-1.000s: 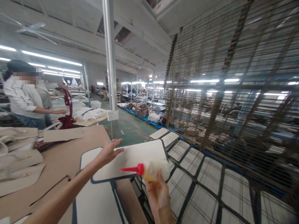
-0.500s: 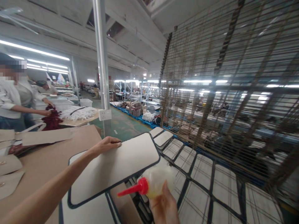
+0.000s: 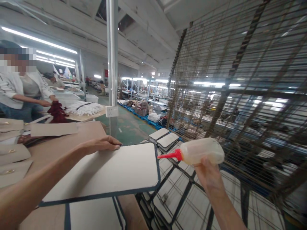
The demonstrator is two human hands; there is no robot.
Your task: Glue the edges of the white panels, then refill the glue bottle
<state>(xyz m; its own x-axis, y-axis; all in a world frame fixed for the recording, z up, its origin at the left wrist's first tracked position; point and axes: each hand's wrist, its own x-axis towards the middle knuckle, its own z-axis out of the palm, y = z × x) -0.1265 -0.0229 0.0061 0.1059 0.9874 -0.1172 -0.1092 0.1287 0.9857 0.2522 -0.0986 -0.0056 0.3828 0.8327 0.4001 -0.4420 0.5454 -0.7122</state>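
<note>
My left hand [image 3: 106, 143] grips the far edge of a cream panel [image 3: 115, 172] with a dark blue border, its fingers closed over that edge. The panel is held up at a slant in front of me. In my right hand [image 3: 207, 171] is a translucent squeeze bottle [image 3: 201, 151], lying on its side with the fingers around it. Its red nozzle [image 3: 169, 155] points left, and the tip is at the panel's right border; whether it touches I cannot tell. Below lies another bordered panel [image 3: 93, 215].
A wire rack [image 3: 203, 76] rises at the right, with several bordered panels [image 3: 232, 182] on its lower mesh. A brown table [image 3: 88, 129] carries beige flap pieces [image 3: 11, 155] at left. A post [image 3: 112, 64] stands ahead. A co-worker [image 3: 26, 86] handles dark red material [image 3: 57, 111].
My right hand has raised the bottle and moved it right, bringing the nozzle tip to the panel's right border. The panel has tilted and shifted slightly left. The view has turned a little left.
</note>
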